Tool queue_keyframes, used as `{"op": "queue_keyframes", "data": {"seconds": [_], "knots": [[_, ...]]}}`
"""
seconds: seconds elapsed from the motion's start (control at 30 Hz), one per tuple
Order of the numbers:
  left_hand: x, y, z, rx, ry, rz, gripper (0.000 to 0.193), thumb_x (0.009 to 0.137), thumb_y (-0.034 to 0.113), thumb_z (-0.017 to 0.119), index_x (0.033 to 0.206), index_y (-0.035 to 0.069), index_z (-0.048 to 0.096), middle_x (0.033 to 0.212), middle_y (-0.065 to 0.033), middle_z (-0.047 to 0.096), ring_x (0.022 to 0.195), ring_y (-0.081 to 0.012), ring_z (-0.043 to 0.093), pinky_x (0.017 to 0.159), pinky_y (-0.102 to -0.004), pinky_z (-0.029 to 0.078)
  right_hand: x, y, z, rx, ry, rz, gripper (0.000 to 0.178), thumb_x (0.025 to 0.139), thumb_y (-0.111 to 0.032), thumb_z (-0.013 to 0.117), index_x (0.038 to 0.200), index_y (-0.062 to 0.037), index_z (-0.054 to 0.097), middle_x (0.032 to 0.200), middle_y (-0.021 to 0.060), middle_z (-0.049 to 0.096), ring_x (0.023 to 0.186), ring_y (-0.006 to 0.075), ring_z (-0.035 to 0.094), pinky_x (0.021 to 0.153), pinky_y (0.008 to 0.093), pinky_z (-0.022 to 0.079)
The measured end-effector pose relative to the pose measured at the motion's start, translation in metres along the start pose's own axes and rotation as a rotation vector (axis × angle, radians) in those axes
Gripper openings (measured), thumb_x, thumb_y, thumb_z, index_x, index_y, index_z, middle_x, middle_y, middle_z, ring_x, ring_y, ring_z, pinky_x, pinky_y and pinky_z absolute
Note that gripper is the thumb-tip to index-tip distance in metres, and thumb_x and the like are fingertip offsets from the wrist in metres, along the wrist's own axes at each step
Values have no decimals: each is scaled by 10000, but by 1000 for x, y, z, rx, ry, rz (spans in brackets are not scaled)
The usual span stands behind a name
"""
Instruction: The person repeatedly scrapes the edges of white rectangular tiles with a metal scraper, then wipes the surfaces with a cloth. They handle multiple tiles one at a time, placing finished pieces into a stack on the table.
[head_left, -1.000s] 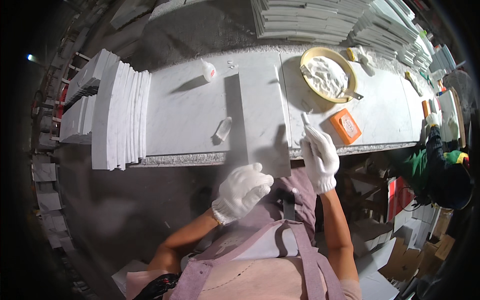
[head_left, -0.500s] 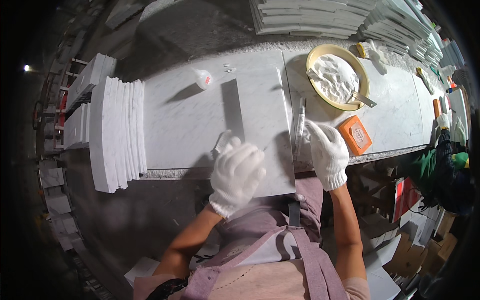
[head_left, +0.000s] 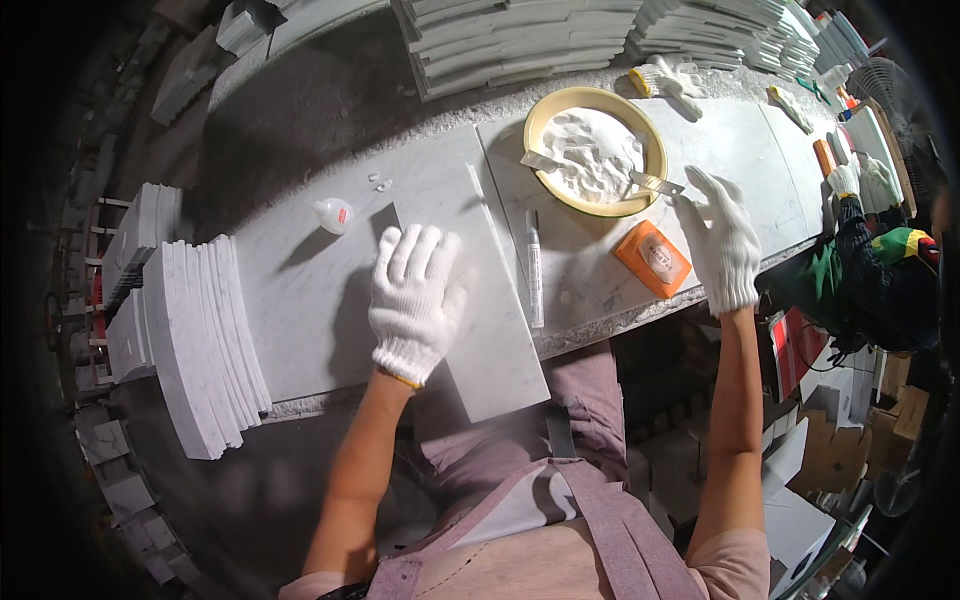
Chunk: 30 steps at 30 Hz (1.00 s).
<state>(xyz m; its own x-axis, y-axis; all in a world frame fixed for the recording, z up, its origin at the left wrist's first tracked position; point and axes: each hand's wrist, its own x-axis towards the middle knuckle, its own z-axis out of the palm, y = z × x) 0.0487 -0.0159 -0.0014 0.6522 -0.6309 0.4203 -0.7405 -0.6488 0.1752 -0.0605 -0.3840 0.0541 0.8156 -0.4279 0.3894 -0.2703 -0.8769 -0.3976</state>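
A white marble slab (head_left: 490, 340) lies on the bench in front of me, its near end sticking out past the edge. My left hand (head_left: 415, 295), in a white knit glove, is over the slab's left side with the fingers spread. Also gloved, my right hand (head_left: 722, 235) is at the right with fingers apart, close to the handle end of a putty knife (head_left: 655, 183). That knife rests on the rim of a cream bowl (head_left: 658, 150) of white powdery paste (head_left: 590, 150). A second scraper blade (head_left: 541, 161) crosses the bowl's left rim. Below it sits an orange box (head_left: 652, 260).
A marker pen (head_left: 535, 270) lies right of the slab, and a small white bottle (head_left: 333, 215) stands left. Stacked marble slabs (head_left: 200, 340) flank the left end; more stacks (head_left: 520, 40) line the back. Spare gloves (head_left: 672, 82) lie behind the bowl. A co-worker's gloved hand (head_left: 843, 180) is at far right.
My right hand has moved from beside the marker pen to the putty knife's handle end. My left hand has opened out, fingers spread over the slab. The whole view has shifted and turned.
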Motion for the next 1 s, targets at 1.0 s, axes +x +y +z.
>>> {"op": "queue_keyframes", "data": {"seconds": [1.0], "knots": [[-83, 72, -19, -308, 39, -66, 305, 929, 198, 749, 1213, 88, 757, 1348, -108, 654, 1363, -350, 559, 1204, -564, 401, 20, -37, 64, 377, -365, 241, 285, 1022, -207, 658, 1215, -47, 794, 896, 120, 787, 717, 181, 747, 711, 321, 581]]}}
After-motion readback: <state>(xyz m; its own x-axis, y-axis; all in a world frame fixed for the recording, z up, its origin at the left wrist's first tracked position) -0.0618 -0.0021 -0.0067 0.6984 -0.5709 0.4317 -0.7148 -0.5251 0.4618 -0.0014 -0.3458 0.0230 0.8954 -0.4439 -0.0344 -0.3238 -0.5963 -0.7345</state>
